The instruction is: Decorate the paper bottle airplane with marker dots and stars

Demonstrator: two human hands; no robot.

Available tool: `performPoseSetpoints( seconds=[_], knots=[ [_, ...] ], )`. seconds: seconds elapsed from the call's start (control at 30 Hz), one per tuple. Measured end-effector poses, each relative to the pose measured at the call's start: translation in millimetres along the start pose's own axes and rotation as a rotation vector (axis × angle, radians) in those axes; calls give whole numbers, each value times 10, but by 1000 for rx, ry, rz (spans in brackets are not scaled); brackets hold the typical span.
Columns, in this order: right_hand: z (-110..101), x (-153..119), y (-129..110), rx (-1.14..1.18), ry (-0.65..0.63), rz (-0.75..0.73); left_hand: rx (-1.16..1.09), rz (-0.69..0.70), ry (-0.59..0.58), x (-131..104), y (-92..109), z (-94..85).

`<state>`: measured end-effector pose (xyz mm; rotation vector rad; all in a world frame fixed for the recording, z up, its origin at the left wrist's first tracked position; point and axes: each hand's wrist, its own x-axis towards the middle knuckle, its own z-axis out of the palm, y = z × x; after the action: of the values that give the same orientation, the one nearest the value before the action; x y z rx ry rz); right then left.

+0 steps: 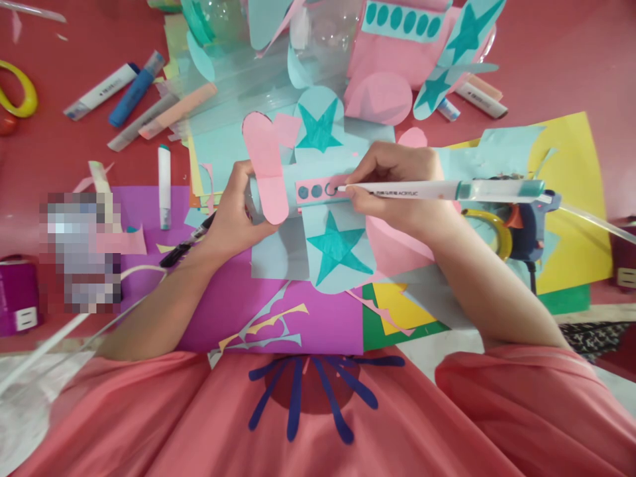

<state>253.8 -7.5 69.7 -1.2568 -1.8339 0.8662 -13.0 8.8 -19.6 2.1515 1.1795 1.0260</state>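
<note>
My left hand (233, 215) is closed around the left end of a paper-covered craft airplane (278, 173), near a pink rounded paper strip (268, 165). In my right hand (392, 182) is a white acrylic marker (417, 191), gripped like a pen. Its tip touches a pink strip (322, 190) on the body, beside two filled teal dots and a partly drawn ring. Light-blue wings with teal stars, the upper wing (318, 122) and the lower wing (338, 248), stick out from the body. My right hand covers part of the body's right end.
Another decorated pink craft (382, 53) lies at the top. Several markers, one a blue marker (136, 89), are scattered upper left. A glue gun (529, 225) and yellow-handled scissors (489, 228) lie at right. Paper scraps (268, 324) cover a purple sheet (328, 318).
</note>
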Motion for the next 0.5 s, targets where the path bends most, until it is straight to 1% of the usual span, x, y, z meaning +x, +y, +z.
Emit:
performPoseSetpoints(
  seconds=[0.1,0.17,0.27,0.4,0.5],
  knots=[
    [20,-9,2,4,8,4,16,18,13,0,-16,-2],
    [30,-13,6,18,17,-5,6,73,16,10,-28,-8],
    [34,-21,5,28,13,0,-26,150,-15,34,-26,-29],
    [19,-26,-13,0,-52,51,-32,150,-47,54,17,-56],
    [11,-25,-11,14,-78,28,-50,144,-32,53,36,-52]
  ],
)
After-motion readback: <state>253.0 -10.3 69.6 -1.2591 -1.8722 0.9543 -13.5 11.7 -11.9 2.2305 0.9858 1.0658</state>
